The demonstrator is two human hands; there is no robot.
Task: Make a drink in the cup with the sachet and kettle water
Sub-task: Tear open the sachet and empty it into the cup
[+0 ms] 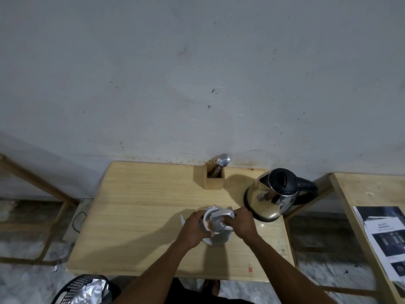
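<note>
While the left hand grips the cup and the right hand pinches the tipped sachet, we judge powder may spill onto the table if it slips off the rim.

Both bare forearms extend forward from the bottom edge and converge. The left hand is curled, fingers wrapped in a grip, thumb forward. The right hand is closed, fingers pinched together, knuckles upward. The hands sit near each other.
</note>
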